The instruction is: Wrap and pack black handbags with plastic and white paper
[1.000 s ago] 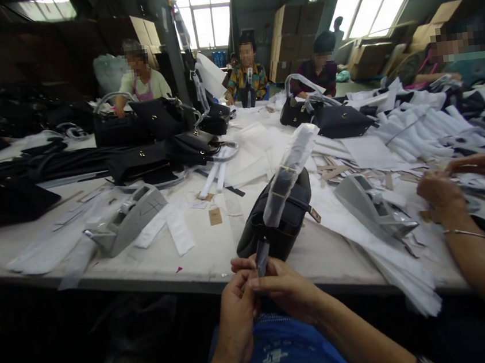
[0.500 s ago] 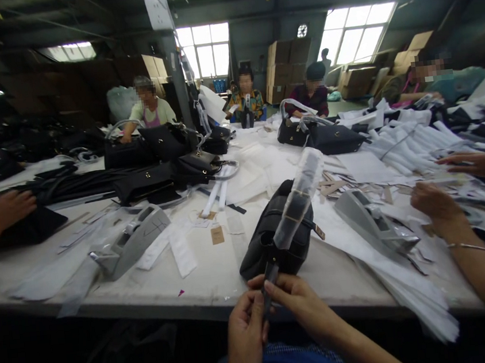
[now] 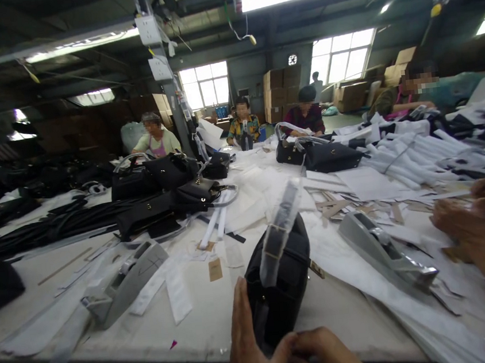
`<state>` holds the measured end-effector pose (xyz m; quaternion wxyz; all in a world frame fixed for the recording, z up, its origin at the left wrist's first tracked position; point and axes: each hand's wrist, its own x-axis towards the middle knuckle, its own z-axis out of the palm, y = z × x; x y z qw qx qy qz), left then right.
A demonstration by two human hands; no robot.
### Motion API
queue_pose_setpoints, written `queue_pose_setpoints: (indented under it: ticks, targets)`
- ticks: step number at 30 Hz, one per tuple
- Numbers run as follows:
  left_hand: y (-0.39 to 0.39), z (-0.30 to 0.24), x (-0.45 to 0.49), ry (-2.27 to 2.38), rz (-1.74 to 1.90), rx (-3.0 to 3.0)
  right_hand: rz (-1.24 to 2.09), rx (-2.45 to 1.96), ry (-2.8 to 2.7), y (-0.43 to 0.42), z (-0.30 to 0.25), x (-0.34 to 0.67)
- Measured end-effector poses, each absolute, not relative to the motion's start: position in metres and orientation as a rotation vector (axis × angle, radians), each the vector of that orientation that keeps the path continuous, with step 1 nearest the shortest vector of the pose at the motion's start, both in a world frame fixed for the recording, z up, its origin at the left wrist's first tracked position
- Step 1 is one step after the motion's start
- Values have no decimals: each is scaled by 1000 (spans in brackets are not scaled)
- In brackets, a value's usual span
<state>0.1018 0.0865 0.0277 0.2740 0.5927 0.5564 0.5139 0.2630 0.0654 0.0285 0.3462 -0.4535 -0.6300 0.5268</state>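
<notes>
A black handbag (image 3: 286, 292) stands on the table right in front of me, its near end toward me. Its handle (image 3: 279, 235), wrapped in clear plastic, rises over the top, and a small tag hangs on the right side. My left hand (image 3: 253, 342) is around the near end of the bag, fingers along its left side and thumb across the front. Close by, my right hand (image 3: 324, 355) has curled fingers at the bag's lower near end, touching the left thumb. What those fingers pinch is hidden.
Grey tape dispensers stand left (image 3: 125, 283) and right (image 3: 386, 253). White paper strips (image 3: 372, 301) hang over the table's front edge. Black handbags (image 3: 150, 174) lie farther back. A co-worker's hands (image 3: 468, 227) are at the right; several other people sit across the table.
My hands have let the strap end drop from view and moved onto the bag's near end. The view has tilted up. The co-worker's hand at the left has mostly left view.
</notes>
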Motion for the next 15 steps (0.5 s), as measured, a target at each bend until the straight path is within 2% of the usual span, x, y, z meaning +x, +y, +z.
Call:
queue_pose_setpoints:
  ticks: [4, 10, 12, 15]
  targets:
    - [121, 32, 110, 1686, 1323, 1382, 1402, -1082, -1462, 88, 44, 329]
    - [159, 62, 97, 1830, 1306, 1269, 1120, -1028, -1072, 150, 92, 573]
    - [179, 84, 106, 1739, 1371, 1247, 1016, -1028, -1057, 161, 87, 622]
    - [238, 135, 153, 1334, 1613, 1205, 952, -1039, -1073, 172, 69, 647]
